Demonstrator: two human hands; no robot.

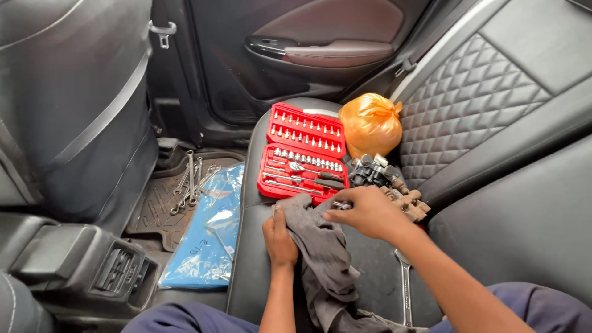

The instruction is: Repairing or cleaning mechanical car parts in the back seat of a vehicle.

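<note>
1. Nearest the camera, the person's legs in dark blue trousers (542,308) show at the bottom edge, and both bare forearms reach forward over the black leather rear seat (370,271) of a car.
2. A long silver spanner (405,290) lies flat on the seat beside the right forearm, its ring end near the wrist.
3. A dark grey rag (320,253) is draped over the seat between the arms; it is crumpled and soft, with deep folds, and trails back toward the person's lap.
4. The left hand (279,237) is clenched on the rag, gripping its upper left fold with the fingers curled in.
5. The right hand (369,213) lies just past the rag's top edge, fingertips pinched around a small metal piece (341,205), silvery and short; what kind of piece it is I cannot tell.
6. Just beyond the right hand sits a cluster of dark sockets and fittings (376,172) and some tan-coloured parts (410,202), touching one another.
7. To the left of that, an open red socket set case (303,154) rests on the seat, its lid up, with rows of chrome bits and a ratchet.
8. Behind the case is a knotted orange plastic bag (370,123) against the quilted backrest (468,105).
9. Down on the floor mat (160,209) lie loose spanners (191,182) and a blue plastic sheet (209,234).
10. Farthest off is the closed car door (308,43).
</note>
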